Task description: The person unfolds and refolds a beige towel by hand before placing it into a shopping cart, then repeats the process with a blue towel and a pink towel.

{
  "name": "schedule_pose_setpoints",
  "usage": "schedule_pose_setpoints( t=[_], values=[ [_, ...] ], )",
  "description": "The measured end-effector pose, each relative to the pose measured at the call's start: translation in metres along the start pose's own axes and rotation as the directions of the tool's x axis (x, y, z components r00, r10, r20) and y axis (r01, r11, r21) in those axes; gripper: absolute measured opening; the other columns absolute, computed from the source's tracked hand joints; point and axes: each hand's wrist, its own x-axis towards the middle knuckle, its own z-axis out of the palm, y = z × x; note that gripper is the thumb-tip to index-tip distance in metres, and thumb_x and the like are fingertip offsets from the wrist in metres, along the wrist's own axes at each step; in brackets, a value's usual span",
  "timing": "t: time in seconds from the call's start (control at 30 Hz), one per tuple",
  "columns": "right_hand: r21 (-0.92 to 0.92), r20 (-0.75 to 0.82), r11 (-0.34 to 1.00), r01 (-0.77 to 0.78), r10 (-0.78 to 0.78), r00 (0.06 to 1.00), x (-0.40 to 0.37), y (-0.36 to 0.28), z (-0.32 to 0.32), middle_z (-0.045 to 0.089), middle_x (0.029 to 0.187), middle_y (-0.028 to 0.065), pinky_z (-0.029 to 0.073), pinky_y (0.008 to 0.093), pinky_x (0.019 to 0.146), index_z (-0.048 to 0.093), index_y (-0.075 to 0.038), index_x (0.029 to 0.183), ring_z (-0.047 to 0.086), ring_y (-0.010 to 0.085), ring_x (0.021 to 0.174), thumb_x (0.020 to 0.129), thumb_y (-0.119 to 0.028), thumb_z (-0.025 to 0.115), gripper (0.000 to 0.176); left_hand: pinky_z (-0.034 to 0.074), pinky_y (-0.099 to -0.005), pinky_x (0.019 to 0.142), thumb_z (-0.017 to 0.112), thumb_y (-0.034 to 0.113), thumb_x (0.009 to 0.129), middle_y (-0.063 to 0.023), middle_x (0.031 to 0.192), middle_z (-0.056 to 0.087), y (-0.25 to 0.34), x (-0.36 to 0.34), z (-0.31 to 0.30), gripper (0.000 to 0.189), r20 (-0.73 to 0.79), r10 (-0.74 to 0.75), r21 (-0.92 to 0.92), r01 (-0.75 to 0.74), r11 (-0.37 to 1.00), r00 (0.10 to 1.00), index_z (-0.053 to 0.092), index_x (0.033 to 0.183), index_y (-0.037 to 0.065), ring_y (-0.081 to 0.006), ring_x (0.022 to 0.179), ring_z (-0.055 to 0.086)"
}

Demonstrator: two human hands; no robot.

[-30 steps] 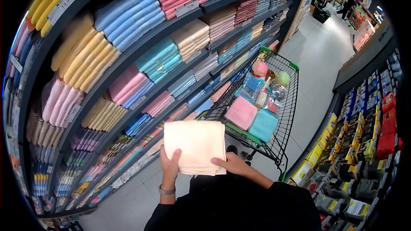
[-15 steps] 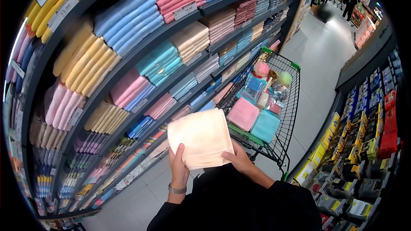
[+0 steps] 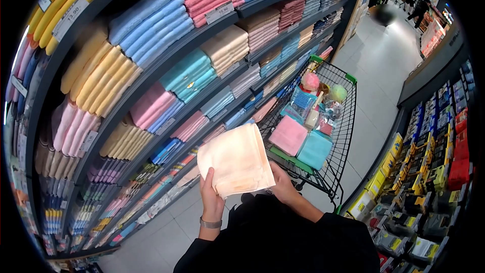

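A folded cream-coloured towel [image 3: 233, 156] is held up in front of me, its corner pointing slightly up to the right. My left hand [image 3: 211, 192] grips its lower left side, thumb on the front face and the other fingers hidden behind. At the right edge, my right hand [image 3: 282, 183] holds the towel too, with most of its fingers out of sight behind the cloth. Just beyond stands a shopping cart [image 3: 345, 146], carrying a folded pink towel [image 3: 288, 135], a folded teal towel [image 3: 314, 149], a pink bath puff [image 3: 310, 81], a pale green bath puff [image 3: 337, 92] and several packets.
Shelves [image 3: 144, 75] of folded towels rise along the left, including blue towels [image 3: 154, 25] and yellow towels [image 3: 103, 78]. A rack of packaged goods [image 3: 429, 172] lines the right. Tiled floor [image 3: 376, 91] runs ahead, with people [image 3: 419, 10] far off.
The towel has tilted, its right side swinging slightly upward. My right thumb, seen on the towel's front before, is now hidden. The cart appears slightly further right.
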Motion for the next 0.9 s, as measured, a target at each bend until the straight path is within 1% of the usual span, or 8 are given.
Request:
schedule_pose_setpoints(
  t=[0.03, 0.23, 0.43, 0.53, 0.63, 0.73, 0.83, 0.9],
  values=[
    [-0.081, -0.008, 0.996, 0.032, -0.033, 0.999, 0.000, 0.000, 0.003, 0.056, 0.121, 0.0031, 0.041, 0.0277, 0.099, 0.049, -0.002, 0.126, 0.052, 0.0120, 0.115, 0.085, 0.002, 0.064, 0.043, 0.049, -0.0383, 0.096, 0.054, 0.017, 0.097, -0.0137, 0.131, 0.054, 0.001, -0.001, 0.000, 0.046, 0.005, 0.006, -0.005, -0.005, 1.000, 1.000, 0.040, 0.137, 0.001, -0.0269, 0.117, 0.056],
    [-0.090, -0.031, 0.994, 0.067, -0.070, 0.997, 0.005, -0.003, 0.010, 0.055, 0.118, 0.0011, 0.040, 0.0261, 0.098, 0.049, -0.002, 0.124, 0.052, 0.0102, 0.112, 0.086, -0.003, 0.068, 0.043, 0.045, -0.0368, 0.099, 0.054, 0.016, 0.097, -0.0127, 0.133, 0.053, 0.002, -0.003, -0.001, 0.047, 0.014, 0.077, 0.050, -0.078, 0.996, 0.997, 0.039, 0.138, 0.001, -0.0257, 0.120, 0.054],
    [0.108, -0.003, 0.992, -0.058, 0.059, 0.998, 0.010, 0.004, -0.002, 0.056, 0.115, -0.0007, 0.045, 0.0266, 0.091, 0.051, -0.002, 0.118, 0.055, 0.0108, 0.107, 0.084, -0.002, 0.067, 0.037, 0.043, -0.0340, 0.100, 0.052, 0.013, 0.097, -0.0141, 0.133, 0.050, 0.007, -0.005, -0.001, 0.046, 0.011, 0.093, 0.066, -0.093, 0.993, 0.996, 0.037, 0.139, -0.002, -0.0231, 0.120, 0.052],
    [0.008, -0.029, 0.999, -0.051, 0.052, 0.998, 0.009, 0.004, -0.003, 0.057, 0.113, 0.0025, 0.047, 0.0266, 0.084, 0.051, -0.002, 0.111, 0.057, 0.0116, 0.102, 0.082, -0.002, 0.067, 0.033, 0.043, -0.0341, 0.100, 0.051, 0.013, 0.097, -0.0138, 0.134, 0.049, 0.008, -0.006, 0.000, 0.046, -0.002, 0.094, 0.077, -0.093, 0.993, 0.996, 0.036, 0.139, -0.002, -0.0231, 0.120, 0.051],
    [-0.460, -0.185, 0.888, 0.019, -0.116, 0.976, 0.009, 0.015, -0.004, 0.061, 0.099, 0.0061, 0.048, 0.0268, 0.076, 0.049, -0.002, 0.106, 0.060, 0.0120, 0.091, 0.082, -0.002, 0.066, 0.029, 0.042, -0.0339, 0.100, 0.051, 0.012, 0.097, -0.0138, 0.134, 0.049, 0.008, -0.004, -0.003, 0.046, -0.017, 0.112, 0.089, -0.110, 0.990, 0.994, 0.036, 0.139, -0.002, -0.0227, 0.120, 0.051],
    [-0.652, -0.239, 0.755, 0.075, -0.298, 0.924, 0.009, 0.019, 0.002, 0.061, 0.084, 0.0074, 0.048, 0.0281, 0.068, 0.047, -0.002, 0.104, 0.061, 0.0139, 0.076, 0.083, -0.003, 0.065, 0.028, 0.042, -0.0335, 0.100, 0.051, 0.011, 0.097, -0.0140, 0.134, 0.049, 0.008, -0.007, -0.001, 0.047, -0.019, 0.144, 0.146, -0.140, 0.979, 0.989, 0.035, 0.139, -0.002, -0.0222, 0.120, 0.050],
    [-0.602, -0.288, 0.789, 0.119, -0.354, 0.890, 0.013, 0.025, 0.000, 0.061, 0.078, 0.0060, 0.047, 0.0275, 0.063, 0.046, -0.003, 0.102, 0.060, 0.0140, 0.068, 0.085, -0.004, 0.063, 0.024, 0.043, -0.0332, 0.099, 0.052, 0.011, 0.096, -0.0137, 0.134, 0.049, 0.006, -0.009, -0.002, 0.050, -0.011, 0.182, 0.173, -0.177, 0.969, 0.983, 0.035, 0.141, -0.001, -0.0227, 0.120, 0.051],
    [-0.484, -0.325, 0.873, 0.066, -0.249, 0.912, 0.010, 0.020, 0.004, 0.062, 0.080, 0.0064, 0.047, 0.0264, 0.062, 0.046, -0.004, 0.101, 0.060, 0.0133, 0.069, 0.087, -0.004, 0.061, 0.020, 0.043, -0.0333, 0.099, 0.052, 0.011, 0.096, -0.0140, 0.134, 0.049, 0.007, -0.011, -0.002, 0.050, -0.027, 0.196, 0.171, -0.188, 0.967, 0.980, 0.034, 0.141, -0.001, -0.0228, 0.120, 0.051]
  ],
)
